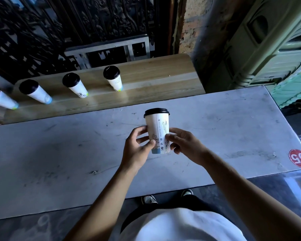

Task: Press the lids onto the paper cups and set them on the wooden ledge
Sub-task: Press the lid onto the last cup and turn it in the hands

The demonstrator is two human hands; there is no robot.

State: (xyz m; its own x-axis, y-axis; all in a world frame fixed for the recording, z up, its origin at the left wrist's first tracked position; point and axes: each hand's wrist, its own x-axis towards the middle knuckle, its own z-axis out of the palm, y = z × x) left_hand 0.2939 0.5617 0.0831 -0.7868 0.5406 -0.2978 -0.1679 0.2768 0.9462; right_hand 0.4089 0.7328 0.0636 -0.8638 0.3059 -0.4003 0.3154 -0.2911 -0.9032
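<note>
Both hands, left hand (pixel 137 150) and right hand (pixel 185 145), pinch the lower half of an upright paper cup (pixel 157 133) above the grey worktop (pixel 59 153), its black lid (pixel 156 112) already on. Beyond, the wooden ledge (pixel 155 79) carries four lidded cups (pixel 112 77), with a red sticker (pixel 299 158) at the worktop's right end.

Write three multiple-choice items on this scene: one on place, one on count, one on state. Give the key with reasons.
1. Where is the held cup?
A. over the grey table
B. on the wooden ledge
C. on the floor

2. How many lidded cups stand on the ledge?
A. two
B. four
C. six

3. The held cup's top is:
A. open
B. crushed
C. capped with a black lid

Key: 1 A, both hands, left hand and right hand, hold it above the table; 2 B, four stand in a row; 3 C, the lid sits on its rim.
</note>
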